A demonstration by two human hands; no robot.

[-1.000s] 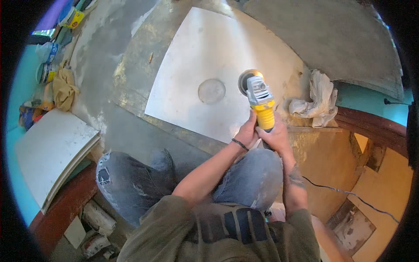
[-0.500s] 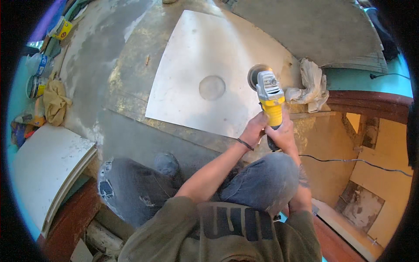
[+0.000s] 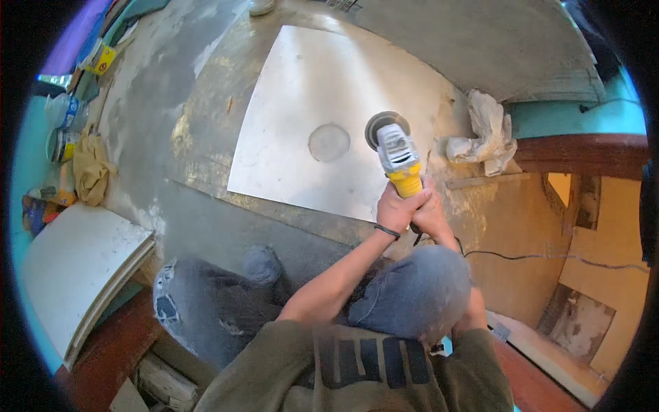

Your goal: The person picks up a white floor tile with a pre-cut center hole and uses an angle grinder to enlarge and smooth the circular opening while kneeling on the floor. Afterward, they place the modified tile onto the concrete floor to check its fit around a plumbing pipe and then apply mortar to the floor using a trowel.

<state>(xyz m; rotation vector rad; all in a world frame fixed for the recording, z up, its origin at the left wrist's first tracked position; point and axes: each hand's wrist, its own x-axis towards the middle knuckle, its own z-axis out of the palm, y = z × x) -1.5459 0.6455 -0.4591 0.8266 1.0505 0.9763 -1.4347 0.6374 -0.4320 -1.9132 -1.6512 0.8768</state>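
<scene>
A yellow and grey angle grinder (image 3: 398,159) points away from me over a large pale square tile (image 3: 309,103) lying on the concrete floor. Its round disc (image 3: 384,125) sits over the tile's right part, beside a marked circle (image 3: 329,142) near the tile's middle. My left hand (image 3: 396,210) and my right hand (image 3: 432,214) both wrap the grinder's yellow handle, close together. A dark band circles my left wrist. My knees in grey jeans are below the hands.
A crumpled whitish cloth (image 3: 484,135) lies right of the tile. A black cable (image 3: 542,257) runs right across the floor. Stacked white tiles (image 3: 75,268) lie at left, with tins and a yellow rag (image 3: 89,168) beyond. A large grey slab (image 3: 480,48) lies at the back.
The view has shifted, so the tile and grinder sit more central. The grinder's disc now lies closer to the marked circle. Both hands keep their grip on the handle.
</scene>
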